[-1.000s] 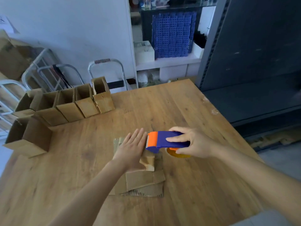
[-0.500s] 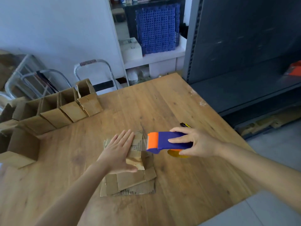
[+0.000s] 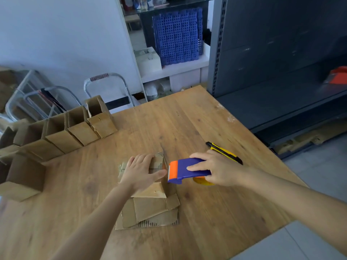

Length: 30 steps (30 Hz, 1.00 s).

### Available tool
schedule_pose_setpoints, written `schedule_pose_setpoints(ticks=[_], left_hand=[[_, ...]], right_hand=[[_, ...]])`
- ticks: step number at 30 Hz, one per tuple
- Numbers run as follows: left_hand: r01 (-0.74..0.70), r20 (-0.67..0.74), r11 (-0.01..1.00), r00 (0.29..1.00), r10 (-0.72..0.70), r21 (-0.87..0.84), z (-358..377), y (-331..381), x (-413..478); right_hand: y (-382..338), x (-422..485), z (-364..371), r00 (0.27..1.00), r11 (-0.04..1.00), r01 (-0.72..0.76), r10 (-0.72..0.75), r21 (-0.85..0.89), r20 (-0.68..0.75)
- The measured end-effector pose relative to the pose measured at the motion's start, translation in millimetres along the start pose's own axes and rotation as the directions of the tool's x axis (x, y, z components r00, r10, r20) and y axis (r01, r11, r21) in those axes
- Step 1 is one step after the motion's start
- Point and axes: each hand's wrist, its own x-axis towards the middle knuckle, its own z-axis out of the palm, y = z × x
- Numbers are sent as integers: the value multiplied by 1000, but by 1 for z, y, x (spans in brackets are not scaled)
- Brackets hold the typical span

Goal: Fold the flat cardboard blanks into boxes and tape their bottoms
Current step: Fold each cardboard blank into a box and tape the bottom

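While the left hand stays flat on the box, the right has drawn the gripped dispenser clear.

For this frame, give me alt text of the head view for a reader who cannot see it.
A left hand presses a folded box flat-topped on cardboard blanks while the right hand holds a tape dispenser beside it, on a wooden table.

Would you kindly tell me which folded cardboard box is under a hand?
The small brown box atop the flat blanks, pinned by the left hand.
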Motion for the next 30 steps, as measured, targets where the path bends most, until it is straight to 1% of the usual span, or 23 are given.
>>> schedule_pose_setpoints(ticks=[2, 4, 7, 10, 12, 16, 24, 30], left_hand=[[47, -26, 999, 999, -47, 28, 3, 8, 3], [60, -37, 996, 998, -58, 66, 5, 11, 4], [47, -34, 991, 998, -43, 124, 8, 12, 4], [45, -19, 991, 999, -43, 122, 10, 11, 3], [41, -17, 991, 999, -39, 124, 11, 10, 2], [48, -17, 989, 999, -46, 141, 10, 12, 1], [53, -7, 988, 999, -52, 144, 9, 15, 3], [50, -6, 987, 999, -50, 153, 9, 15, 1]], right_hand=[[0, -1, -2, 1000, 1000, -10, 10, 10, 7], [1, -3, -6, 999, 1000, -18, 17, 7, 27], [-9, -1, -11, 998, 998, -21, 25, -67, 57], [-28, 8, -9, 998, 988, -28, 37, -152, 56], [-37, 13, -8, 998, 985, -46, 53, -169, 38], [-46, 15, -9, 995, 987, -97, 98, -129, 0], [-51, 10, 8, 963, 966, -253, 256, 53, -79], [-54, 9, 18, 944, 950, -294, 306, 103, -128]])
